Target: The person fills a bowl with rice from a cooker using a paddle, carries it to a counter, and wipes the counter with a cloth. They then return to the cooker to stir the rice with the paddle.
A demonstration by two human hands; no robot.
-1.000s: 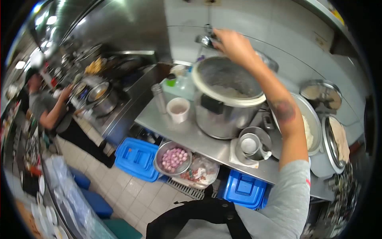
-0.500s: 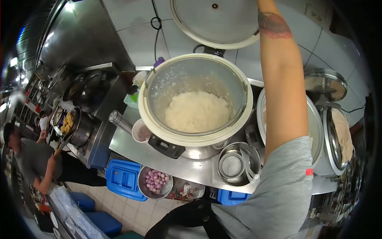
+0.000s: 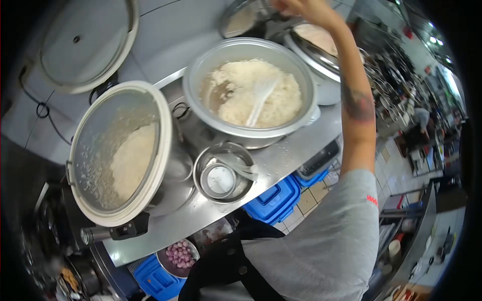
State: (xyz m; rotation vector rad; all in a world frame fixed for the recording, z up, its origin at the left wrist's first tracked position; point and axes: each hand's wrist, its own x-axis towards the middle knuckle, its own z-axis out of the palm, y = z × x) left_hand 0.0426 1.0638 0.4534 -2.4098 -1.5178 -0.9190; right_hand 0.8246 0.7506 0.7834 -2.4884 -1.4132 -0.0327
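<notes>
My right hand (image 3: 305,9) is at the top edge of the view, partly cut off, with its fingers curled. It overlaps the upper right of a shiny metal lid (image 3: 243,22) standing raised behind a rice cooker (image 3: 198,108); what the fingers hold, if anything, I cannot tell. Inside that cooker is cooked rice (image 3: 283,103), with a white rice paddle (image 3: 259,103) lying on it. To the left, a second rice cooker (image 3: 150,200) stands open with more white rice (image 3: 134,160) in its pot. My left hand is out of view.
A steel bowl (image 3: 244,193) with a smaller pot inside sits on the steel counter (image 3: 281,173). Below are blue lidded bins (image 3: 273,203) and a bowl of small red onions (image 3: 179,254). Another covered pot (image 3: 321,62) stands back right. A person (image 3: 423,123) is far right.
The view has swung right, so the first cooker now sits at left and the rice with the paddle is uncovered to sight. My right hand has come into view at the top.
</notes>
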